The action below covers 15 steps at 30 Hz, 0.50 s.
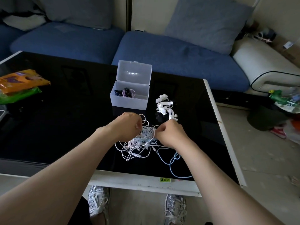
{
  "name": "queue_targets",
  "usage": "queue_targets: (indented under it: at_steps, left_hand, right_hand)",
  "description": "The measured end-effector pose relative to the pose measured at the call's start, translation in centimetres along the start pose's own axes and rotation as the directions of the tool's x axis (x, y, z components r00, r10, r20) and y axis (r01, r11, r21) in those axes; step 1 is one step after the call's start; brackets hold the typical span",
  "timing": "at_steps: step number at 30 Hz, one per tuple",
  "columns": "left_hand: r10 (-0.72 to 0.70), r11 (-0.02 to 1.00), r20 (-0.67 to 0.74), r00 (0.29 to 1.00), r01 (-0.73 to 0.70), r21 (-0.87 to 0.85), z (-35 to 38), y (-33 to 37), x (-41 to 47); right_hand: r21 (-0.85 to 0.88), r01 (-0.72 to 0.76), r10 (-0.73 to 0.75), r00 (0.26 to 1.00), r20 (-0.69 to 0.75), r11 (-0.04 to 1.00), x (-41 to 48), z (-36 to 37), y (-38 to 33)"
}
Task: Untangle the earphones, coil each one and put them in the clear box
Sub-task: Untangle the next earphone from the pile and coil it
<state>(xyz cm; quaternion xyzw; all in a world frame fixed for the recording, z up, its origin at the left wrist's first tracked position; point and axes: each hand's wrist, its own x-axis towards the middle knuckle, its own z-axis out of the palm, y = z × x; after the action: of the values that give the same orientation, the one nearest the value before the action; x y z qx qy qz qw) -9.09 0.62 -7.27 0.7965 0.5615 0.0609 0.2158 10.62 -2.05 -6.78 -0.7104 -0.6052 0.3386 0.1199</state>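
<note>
The tangled earphones [142,138] lie on the worktop [65,127] at 6 o'clock from the open clear box [129,99], pinched in the curled fingers of the left hand [128,125] and the right hand [170,135]. Knots may be tightened if strands are pulled hard; the blue cord [170,167] at 5 o'clock could be dragged off the edge. The print on the yellow sticker [165,179] cannot be read.
</note>
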Motion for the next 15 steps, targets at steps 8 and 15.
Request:
queue_targets:
  at_steps: [8,15]
  left_hand:
    - [-0.114,0.994,0.013,0.993,0.114,-0.003,0.18,0.04,0.07]
    - [-0.183,0.983,-0.033,0.983,0.182,-0.041,0.32,0.81,-0.17]
  right_hand:
    - [0.208,-0.003,-0.003,1.0,0.025,0.978,-0.13,0.3,-0.67]
    - [0.28,0.054,-0.061,0.998,0.016,0.959,-0.18,0.32,-1.04]
